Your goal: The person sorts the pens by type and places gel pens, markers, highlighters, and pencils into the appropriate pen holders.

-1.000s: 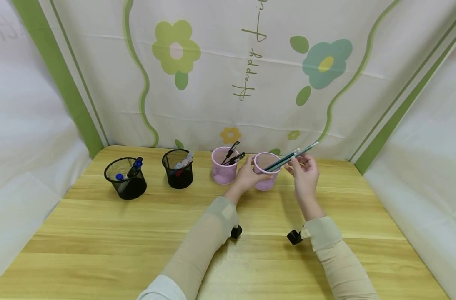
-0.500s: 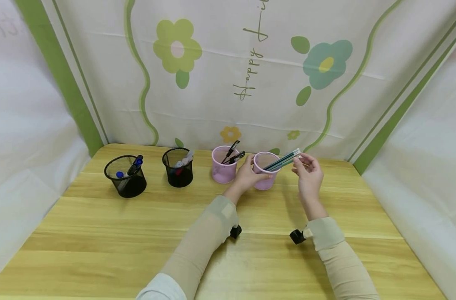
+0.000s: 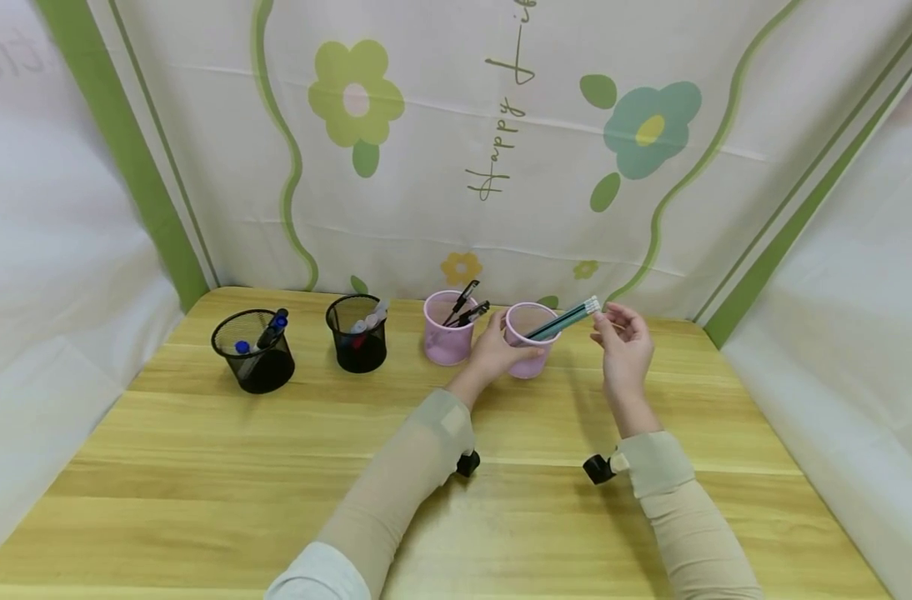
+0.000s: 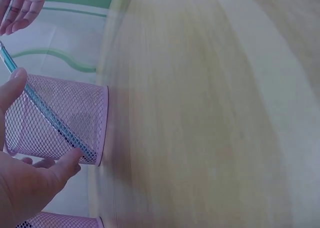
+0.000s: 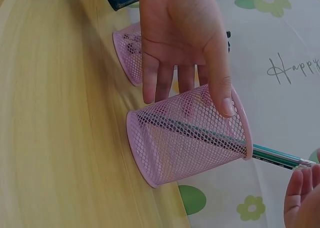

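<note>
My left hand (image 3: 493,354) grips a pink mesh pen cup (image 3: 529,367) round its side, with the thumb across the front. Inside the cup, several green pencils (image 3: 564,322) lean to the right, their pale ends sticking out past the rim. Just beyond those ends is my right hand (image 3: 627,350), its fingers loosely bent and holding nothing. In the left wrist view a small gap shows between the right hand (image 4: 25,10) and the pencils (image 4: 47,111). The right wrist view shows the cup (image 5: 195,163) tilted, its lower edge by the table.
A second pink cup (image 3: 447,346) with black pens (image 3: 471,317) stands left of the held one. Further left are a black mesh cup (image 3: 361,354) with pale-capped markers and another (image 3: 264,371) with blue-capped ones. A printed cloth (image 3: 426,208) hangs behind the wooden table (image 3: 201,475).
A pencil that stuck out in my right hand has slid down into the cup beside the others. The right hand has let go and drawn slightly right; the left still holds the cup.
</note>
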